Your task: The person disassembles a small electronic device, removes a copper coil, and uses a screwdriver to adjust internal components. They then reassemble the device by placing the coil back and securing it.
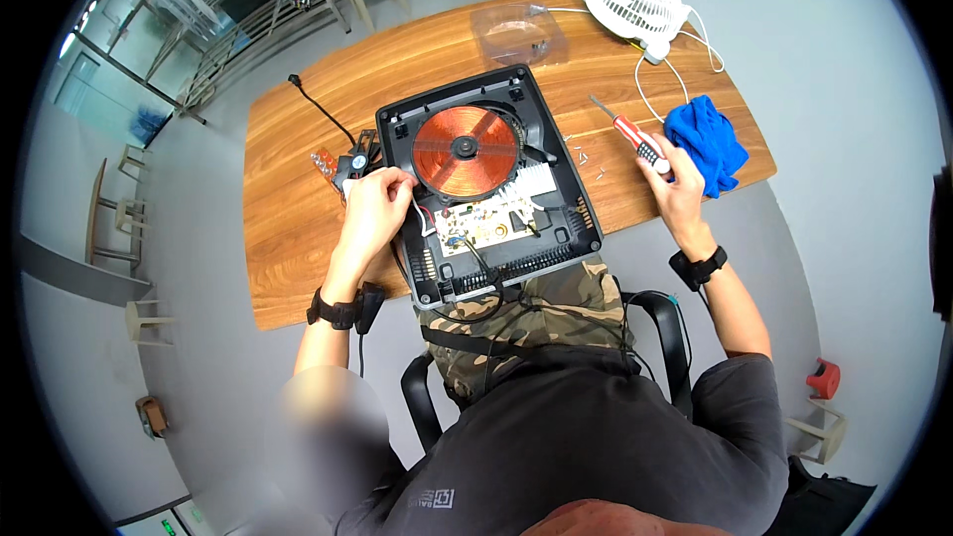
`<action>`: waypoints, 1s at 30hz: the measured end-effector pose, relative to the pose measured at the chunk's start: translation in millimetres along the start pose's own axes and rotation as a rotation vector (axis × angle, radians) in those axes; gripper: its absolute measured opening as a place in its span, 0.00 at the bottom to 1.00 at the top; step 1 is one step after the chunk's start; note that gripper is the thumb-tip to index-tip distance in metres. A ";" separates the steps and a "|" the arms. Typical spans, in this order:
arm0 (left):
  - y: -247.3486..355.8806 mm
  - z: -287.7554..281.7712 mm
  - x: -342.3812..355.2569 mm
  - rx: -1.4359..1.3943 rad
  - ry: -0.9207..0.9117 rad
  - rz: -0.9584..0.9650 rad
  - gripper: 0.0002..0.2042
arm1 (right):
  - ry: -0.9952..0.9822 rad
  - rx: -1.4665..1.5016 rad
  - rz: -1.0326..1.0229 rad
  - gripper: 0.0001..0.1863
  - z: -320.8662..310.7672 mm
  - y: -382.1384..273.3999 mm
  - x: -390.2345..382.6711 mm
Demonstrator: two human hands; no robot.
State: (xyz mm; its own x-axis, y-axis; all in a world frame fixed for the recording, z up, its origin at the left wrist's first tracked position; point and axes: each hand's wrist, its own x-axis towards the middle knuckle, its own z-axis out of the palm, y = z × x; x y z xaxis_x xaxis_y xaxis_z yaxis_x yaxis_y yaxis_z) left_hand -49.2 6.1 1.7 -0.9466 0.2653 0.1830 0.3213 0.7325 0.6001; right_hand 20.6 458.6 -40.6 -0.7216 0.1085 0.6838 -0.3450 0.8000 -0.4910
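Gripping the red-and-white screwdriver [627,128] by its handle in curled fingers of the right hand [680,195], right of the black appliance [465,147], long axis diagonal, tip toward far left; left hand [375,208] nearly closed at the appliance's left rim, any hold impossible to tell.

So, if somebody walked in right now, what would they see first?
Probably the big, round, copper-coloured coil in the open black plastic casing, near the picture's middle. Next might be the crumpled bright blue cloth on the brown wooden table, beside the right hand holding a red-and-white screwdriver. The white plastic fan at the table's far right corner stands out too.
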 end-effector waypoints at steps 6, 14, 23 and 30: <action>0.7 -2.1 -1.0 -0.014 0.046 0.018 0.08 | -0.029 -0.083 0.018 0.28 16.9 18.8 -15.7; -7.1 -4.9 -3.1 0.068 0.021 0.006 0.09 | -0.102 -0.070 0.194 0.27 13.4 22.8 -22.5; -7.5 2.8 1.7 0.081 -0.004 -0.011 0.09 | -0.094 -0.190 0.113 0.23 15.3 20.7 -27.3; -9.5 7.2 2.8 0.057 0.038 -0.003 0.08 | -0.183 -0.246 0.117 0.24 14.8 19.9 -22.4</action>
State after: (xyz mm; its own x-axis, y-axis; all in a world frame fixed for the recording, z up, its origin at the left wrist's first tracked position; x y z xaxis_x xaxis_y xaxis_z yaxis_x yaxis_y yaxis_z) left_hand -54.7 4.3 -9.1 -0.9475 0.2401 0.2110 0.3183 0.7678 0.5559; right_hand 21.0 463.3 -73.7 -0.8516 0.1177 0.5109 -0.1144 0.9093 -0.4002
